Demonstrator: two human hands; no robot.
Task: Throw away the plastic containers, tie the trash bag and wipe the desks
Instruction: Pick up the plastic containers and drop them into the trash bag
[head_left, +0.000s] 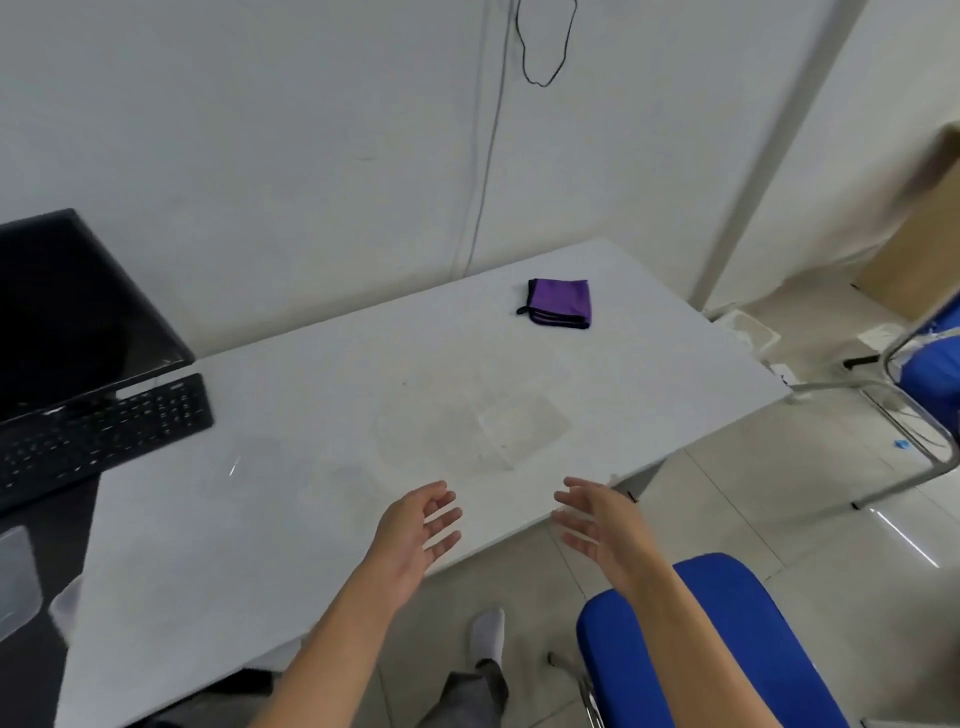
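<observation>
Two clear plastic containers (472, 428) lie side by side on the white desk (291, 545), near its front edge and faint against the surface. Just short of them my left hand (418, 530) and my right hand (597, 525) hover with palms facing each other and fingers spread, holding nothing. A folded purple cloth (561, 303) with black trim rests farther back on the desk. Another clear container (18, 577) shows at the far left on the dark desk.
A black monitor (67, 301) and black keyboard (98, 431) stand at the left. A blue chair (727, 639) is at my lower right, a second blue chair (930, 358) with a metal frame at the far right. A cable (485, 171) hangs down the wall.
</observation>
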